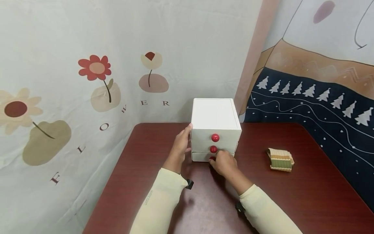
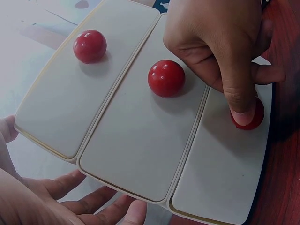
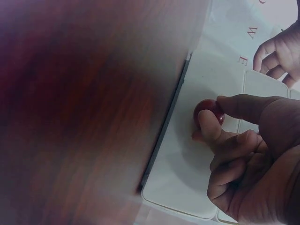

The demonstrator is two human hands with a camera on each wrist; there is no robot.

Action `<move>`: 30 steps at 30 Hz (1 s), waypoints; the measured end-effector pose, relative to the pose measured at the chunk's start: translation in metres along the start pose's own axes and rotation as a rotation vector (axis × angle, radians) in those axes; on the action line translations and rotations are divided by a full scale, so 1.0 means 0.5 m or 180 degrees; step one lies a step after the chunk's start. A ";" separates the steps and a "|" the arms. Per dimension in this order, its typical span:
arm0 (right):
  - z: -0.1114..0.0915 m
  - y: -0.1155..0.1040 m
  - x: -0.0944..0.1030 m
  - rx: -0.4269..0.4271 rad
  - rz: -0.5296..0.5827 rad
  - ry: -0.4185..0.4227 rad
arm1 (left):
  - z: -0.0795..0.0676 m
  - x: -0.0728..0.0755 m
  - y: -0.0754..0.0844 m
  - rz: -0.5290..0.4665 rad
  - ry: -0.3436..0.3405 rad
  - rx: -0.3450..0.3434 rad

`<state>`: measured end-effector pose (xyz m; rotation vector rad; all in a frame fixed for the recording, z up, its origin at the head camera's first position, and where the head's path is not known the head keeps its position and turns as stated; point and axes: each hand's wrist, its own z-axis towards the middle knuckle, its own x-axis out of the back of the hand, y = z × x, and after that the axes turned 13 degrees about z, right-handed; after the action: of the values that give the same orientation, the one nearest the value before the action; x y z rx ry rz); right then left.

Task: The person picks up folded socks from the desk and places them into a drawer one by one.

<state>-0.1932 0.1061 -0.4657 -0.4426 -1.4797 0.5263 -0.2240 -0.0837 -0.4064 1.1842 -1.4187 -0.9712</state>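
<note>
A small white three-drawer cabinet (image 1: 214, 113) stands at the back of the table, each drawer front bearing one round red knob. My right hand (image 1: 225, 163) pinches the bottom knob (image 3: 206, 105) between thumb and finger, its other fingers curled in the right wrist view. The bottom drawer (image 2: 218, 173) appears at the right in the left wrist view, beside the middle knob (image 2: 166, 78) and the top knob (image 2: 90, 46). My left hand (image 1: 181, 143) rests along the cabinet's left side, its fingers spread against the side wall.
On the right of the dark red table (image 1: 140, 182) lies a folded striped green, cream and yellow cloth-like piece (image 1: 281, 160). Behind the table hangs a light curtain (image 1: 187, 39) printed with flowers and letters; a dark blue tree-patterned one (image 1: 309, 120) hangs at the right.
</note>
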 end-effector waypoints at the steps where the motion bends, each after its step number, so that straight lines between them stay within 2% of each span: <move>1: -0.002 0.000 0.001 -0.0015 0.0001 -0.0016 | 0.000 0.000 0.000 0.0001 -0.0002 0.0003; 6: -0.014 -0.003 0.010 -0.0102 -0.0018 -0.0091 | -0.001 -0.002 0.001 0.0025 0.0018 0.0014; 17: -0.043 -0.003 0.019 -0.0072 -0.0092 -0.0360 | 0.001 -0.004 -0.002 0.0045 0.0036 -0.0025; 18: -0.042 0.009 0.011 0.0017 -0.0092 -0.0319 | 0.001 -0.004 -0.002 0.0037 0.0029 -0.0025; 24: -0.061 0.008 0.016 0.0147 -0.0123 -0.0323 | 0.004 -0.005 -0.004 0.0036 0.0020 -0.0034; 25: -0.067 -0.005 0.025 0.0079 -0.0124 -0.0384 | 0.004 -0.006 -0.004 0.0039 0.0025 -0.0032; 30: -0.077 -0.005 0.024 0.0102 -0.0163 -0.0421 | 0.005 -0.006 -0.005 0.0029 0.0042 -0.0029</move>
<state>-0.1543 0.1124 -0.4565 -0.3492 -1.6031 0.5461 -0.2260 -0.0814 -0.4098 1.1744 -1.4068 -0.9610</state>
